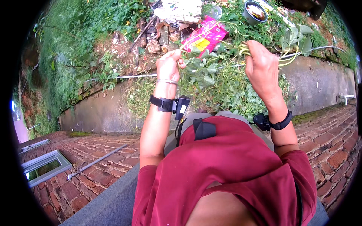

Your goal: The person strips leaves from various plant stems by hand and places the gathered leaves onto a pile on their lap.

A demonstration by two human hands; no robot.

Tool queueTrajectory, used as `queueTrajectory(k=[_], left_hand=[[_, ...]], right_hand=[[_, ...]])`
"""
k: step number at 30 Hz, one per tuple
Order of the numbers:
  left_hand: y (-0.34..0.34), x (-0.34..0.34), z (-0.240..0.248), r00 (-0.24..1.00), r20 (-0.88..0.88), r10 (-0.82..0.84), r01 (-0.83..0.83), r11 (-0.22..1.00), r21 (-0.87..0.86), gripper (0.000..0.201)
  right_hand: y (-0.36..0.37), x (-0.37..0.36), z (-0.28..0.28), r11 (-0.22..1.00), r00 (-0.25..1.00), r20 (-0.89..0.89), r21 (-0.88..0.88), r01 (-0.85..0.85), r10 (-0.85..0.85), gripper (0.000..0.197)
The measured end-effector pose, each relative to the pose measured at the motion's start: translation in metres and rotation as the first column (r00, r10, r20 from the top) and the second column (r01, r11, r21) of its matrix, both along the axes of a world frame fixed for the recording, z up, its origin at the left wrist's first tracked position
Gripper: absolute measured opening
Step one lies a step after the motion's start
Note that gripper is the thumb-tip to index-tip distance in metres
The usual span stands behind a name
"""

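Right hand closed round bunched green stems, leaves trailing right; left hand pinched, seemingly on a thin strand. Likely light, bendy, easily bruised: grip stalks, skip leaves. Heaped greens below, pink packet beyond, dark pot farther back.

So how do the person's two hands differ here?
The left hand pinches a thin stem, while the right hand grips a bundle of green stems. The left hand's wrist has a slim bracelet; none shows at the right hand's. Both hands are bare, with a black strapped device on each forearm.
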State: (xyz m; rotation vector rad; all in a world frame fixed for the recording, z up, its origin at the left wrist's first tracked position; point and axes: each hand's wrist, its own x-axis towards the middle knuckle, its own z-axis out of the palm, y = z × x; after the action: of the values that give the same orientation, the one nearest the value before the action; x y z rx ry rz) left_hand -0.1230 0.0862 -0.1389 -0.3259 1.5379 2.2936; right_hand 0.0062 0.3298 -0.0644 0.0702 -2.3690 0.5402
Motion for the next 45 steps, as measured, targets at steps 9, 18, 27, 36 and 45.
queueTrajectory(k=[9, 18, 27, 36, 45], left_hand=[[0.052, 0.018, 0.02, 0.974, -0.108, -0.202, 0.198, 0.979, -0.041, 0.017], [0.044, 0.025, -0.004, 0.989, -0.047, -0.138, 0.145, 0.969, 0.2, 0.011], [0.05, 0.037, -0.013, 0.835, -0.47, -0.287, 0.022, 0.87, -0.493, 0.024], [0.032, 0.071, -0.028, 0.79, -0.12, -0.602, 0.577, 0.795, -0.189, 0.044], [0.033, 0.064, -0.001, 0.515, -0.598, -0.615, -0.408, 0.438, -0.801, 0.018]], right_hand=[[-0.046, -0.063, -0.104, 0.285, 0.89, 0.119, -0.959, -0.013, 0.44, 0.026], [-0.062, -0.069, -0.121, 0.301, 0.944, 0.129, -0.953, 0.033, 0.303, 0.026], [-0.051, -0.059, -0.114, 0.627, 0.867, 0.267, -0.776, -0.065, 0.421, 0.02], [-0.019, -0.077, -0.092, 0.5, 0.896, 0.305, -0.859, 0.112, 0.322, 0.023], [0.01, -0.058, -0.091, 0.453, 0.714, 0.269, -0.888, -0.076, 0.646, 0.032]])
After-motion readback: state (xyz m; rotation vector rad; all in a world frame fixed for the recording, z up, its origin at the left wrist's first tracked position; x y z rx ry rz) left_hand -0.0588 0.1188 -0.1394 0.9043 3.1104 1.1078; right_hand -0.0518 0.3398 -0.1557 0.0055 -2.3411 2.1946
